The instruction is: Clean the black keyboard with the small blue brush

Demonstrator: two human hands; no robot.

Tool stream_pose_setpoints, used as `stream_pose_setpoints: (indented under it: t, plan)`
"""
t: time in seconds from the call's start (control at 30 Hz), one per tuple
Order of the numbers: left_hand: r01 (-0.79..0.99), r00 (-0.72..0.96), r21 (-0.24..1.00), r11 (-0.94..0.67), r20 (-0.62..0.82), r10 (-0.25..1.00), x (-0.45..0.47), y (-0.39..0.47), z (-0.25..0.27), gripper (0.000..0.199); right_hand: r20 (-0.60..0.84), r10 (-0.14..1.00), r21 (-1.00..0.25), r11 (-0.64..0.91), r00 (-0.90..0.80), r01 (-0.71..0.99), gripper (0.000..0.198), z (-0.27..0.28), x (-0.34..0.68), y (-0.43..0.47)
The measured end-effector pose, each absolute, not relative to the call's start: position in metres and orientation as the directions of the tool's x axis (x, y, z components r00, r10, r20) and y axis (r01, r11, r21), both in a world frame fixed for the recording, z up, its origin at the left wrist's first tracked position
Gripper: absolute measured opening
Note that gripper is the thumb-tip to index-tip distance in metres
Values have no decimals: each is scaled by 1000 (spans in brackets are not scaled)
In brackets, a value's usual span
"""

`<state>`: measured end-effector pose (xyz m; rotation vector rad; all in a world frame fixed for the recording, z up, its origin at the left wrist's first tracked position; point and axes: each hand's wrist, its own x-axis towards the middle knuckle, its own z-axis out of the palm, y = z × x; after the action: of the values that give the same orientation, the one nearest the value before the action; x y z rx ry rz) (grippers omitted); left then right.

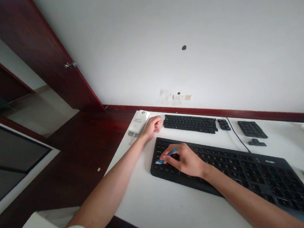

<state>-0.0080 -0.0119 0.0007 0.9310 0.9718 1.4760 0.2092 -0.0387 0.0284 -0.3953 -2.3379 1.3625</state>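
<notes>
My right hand (186,160) pinches a small blue brush (172,153) with white bristles. The brush tip touches the left end of a black keyboard (216,169), whose keycaps are off, leaving bare key sockets. My right wrist and forearm cover part of its middle and front edge. Beyond the keyboard's left corner, my left hand (153,125) rests on the table, curled into a loose fist with nothing visible in it. Beside that hand, at the table's left edge, lies a white device (139,122) with printed text and a short white strap or cable.
Loose black keycaps (190,123) lie grouped in rows behind the keyboard, with smaller groups (252,129) farther right. A thin cable (237,134) runs back from the keyboard. The white table (187,206) meets a wall with sockets (182,97). A dark red door (49,47) stands at left.
</notes>
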Motion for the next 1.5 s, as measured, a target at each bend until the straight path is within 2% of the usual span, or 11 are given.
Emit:
stream_pose_setpoints:
  t: [0.17, 0.37, 0.57, 0.67, 0.73, 0.9, 1.03, 1.1, 1.27, 1.5]
  plan:
    - [-352, -90, 932, -83, 55, 994, -9, -11, 0, 40, 185, 446, -917, 399, -876, 9, 27, 31, 211, -39]
    - [-340, -94, 935, -100, 72, 993, -8, -12, -1, 40, 297, 311, -795, 604, -903, -53, 22, 28, 212, -40]
    - [-321, -99, 941, -111, 83, 992, -7, -12, -1, 40, 302, 393, -837, 546, -868, -44, 26, 27, 213, -40]
    - [-314, -106, 943, -109, 79, 991, -7, -12, 0, 40, 315, 303, -780, 623, -900, -63, 24, 27, 213, -40]
    - [-310, -102, 945, -105, 77, 992, -7, -13, 1, 40, 318, 277, -780, 620, -907, -85, 23, 28, 213, -40]
    - [-304, -106, 948, -91, 61, 992, -7, -13, 1, 39, 272, 411, -863, 505, -870, -31, 28, 28, 212, -40]
    - [-304, -104, 949, -83, 54, 993, -7, -13, 2, 39, 264, 347, -823, 568, -900, -22, 28, 28, 211, -40]
    - [-300, -106, 950, -83, 53, 993, -7, -14, 3, 39, 264, 343, -837, 546, -902, -37, 29, 27, 210, -39]
    - [-302, -100, 950, -76, 48, 994, -6, -15, 6, 39, 262, 517, -903, 430, -815, -17, 36, 23, 211, -36]
    - [-303, -110, 949, -83, 52, 993, -6, -15, 5, 38, 294, 513, -849, 528, -806, 26, 36, 24, 212, -35]
